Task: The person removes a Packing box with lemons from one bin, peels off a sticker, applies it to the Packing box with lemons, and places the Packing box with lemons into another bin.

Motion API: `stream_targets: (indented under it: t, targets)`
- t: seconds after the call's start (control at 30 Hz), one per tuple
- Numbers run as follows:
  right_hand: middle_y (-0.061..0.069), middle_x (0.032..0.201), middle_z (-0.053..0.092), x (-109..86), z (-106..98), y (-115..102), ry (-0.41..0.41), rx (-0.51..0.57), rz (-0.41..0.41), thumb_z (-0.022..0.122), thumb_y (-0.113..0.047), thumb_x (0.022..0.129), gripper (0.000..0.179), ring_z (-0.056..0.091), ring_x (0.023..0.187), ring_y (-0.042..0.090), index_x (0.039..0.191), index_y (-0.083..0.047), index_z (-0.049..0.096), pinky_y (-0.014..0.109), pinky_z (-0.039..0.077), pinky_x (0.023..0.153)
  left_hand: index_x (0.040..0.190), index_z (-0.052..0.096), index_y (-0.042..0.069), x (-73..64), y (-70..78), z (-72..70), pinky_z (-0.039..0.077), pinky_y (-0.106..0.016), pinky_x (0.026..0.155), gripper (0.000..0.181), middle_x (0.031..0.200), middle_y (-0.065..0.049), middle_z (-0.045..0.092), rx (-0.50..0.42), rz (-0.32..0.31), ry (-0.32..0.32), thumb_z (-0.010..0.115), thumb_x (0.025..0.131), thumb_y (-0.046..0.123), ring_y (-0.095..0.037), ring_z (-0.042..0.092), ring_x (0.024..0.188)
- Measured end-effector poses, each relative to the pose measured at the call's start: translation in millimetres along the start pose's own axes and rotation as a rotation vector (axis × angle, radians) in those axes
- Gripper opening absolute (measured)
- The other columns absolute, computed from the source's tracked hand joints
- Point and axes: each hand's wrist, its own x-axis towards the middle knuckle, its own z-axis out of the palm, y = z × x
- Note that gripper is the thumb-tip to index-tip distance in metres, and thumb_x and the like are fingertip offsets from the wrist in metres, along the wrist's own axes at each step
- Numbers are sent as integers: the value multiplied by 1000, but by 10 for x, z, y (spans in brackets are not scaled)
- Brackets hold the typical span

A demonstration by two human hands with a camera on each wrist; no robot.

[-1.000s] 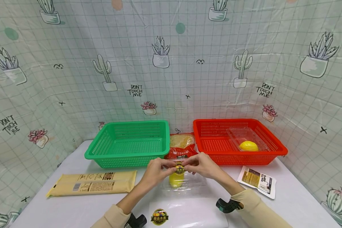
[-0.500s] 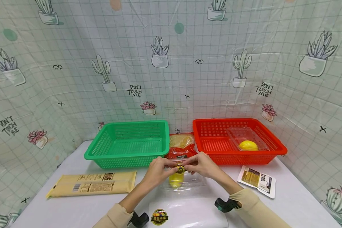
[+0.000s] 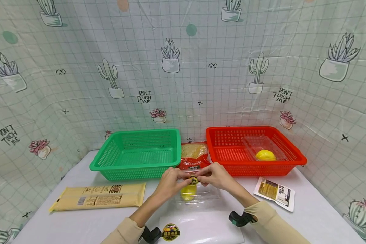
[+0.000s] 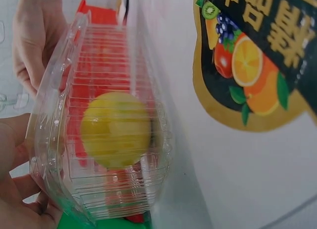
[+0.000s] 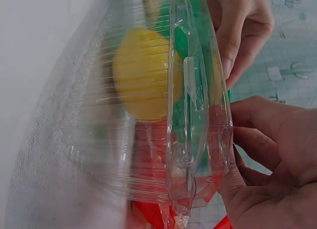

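A clear clamshell box (image 3: 208, 194) with a yellow fruit (image 3: 187, 193) inside lies on the table in the head view. Over its lid is a black and gold fruit sticker (image 3: 194, 181). My left hand (image 3: 170, 181) pinches the sticker's left side between thumb and fingers; my right hand (image 3: 216, 177) pinches its right side. In the wrist views the fingers are at the top of the box, and the sticker between them is hidden. A white sheet (image 3: 208, 225) bearing another such sticker (image 3: 170, 232) lies in front of the box.
Behind stand a green basket (image 3: 140, 172) and a red basket (image 3: 250, 168), which holds another clear box (image 3: 256, 144) with a yellow fruit (image 3: 265, 155). A red food packet (image 3: 194, 156) lies between them. A long beige packet (image 3: 99, 197) is left, a white-brown pouch (image 3: 275, 194) right.
The sticker has shifted slightly right and appears flatter over the lid, still between both hands. The hands have barely moved; the box and its fruit stay in place.
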Motion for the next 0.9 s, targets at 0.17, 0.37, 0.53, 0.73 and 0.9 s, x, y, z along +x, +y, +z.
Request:
stream_targets:
  t: [0.17,0.37,0.53,0.73,0.9]
  targets:
    - [8,75,73,10,-3,7,6,1,-5,70,-8,89,15,64,61,9,99,0,77,28,59,62,96,80,12,-1,-8,2,32,-22,66,14,87,-1,76,5,8,9,75,85,19,-19,54,76]
    - [7,74,73,9,4,-4,9,8,10,70,-8,88,14,63,61,8,98,-1,77,25,58,61,98,80,13,2,-18,6,33,-22,66,15,89,0,76,12,4,-2,75,85,20,-16,52,76]
    - [7,73,72,9,0,0,8,5,3,70,-8,88,14,62,60,7,98,0,77,25,57,60,99,80,14,4,-6,3,33,-23,68,16,92,0,76,6,-11,-12,74,86,21,-14,52,78]
    - [7,71,71,12,5,-4,9,4,-1,70,-8,88,14,61,60,6,98,1,77,26,57,60,99,80,14,-2,-2,2,33,-23,68,16,96,-2,76,2,-6,-14,74,87,21,-15,53,78]
    - [8,71,71,14,12,-3,12,-1,-9,70,-7,88,14,61,60,8,98,1,76,26,57,59,100,80,14,-2,-7,4,32,-23,67,16,94,-2,76,5,-5,-20,74,87,21,-17,53,78]
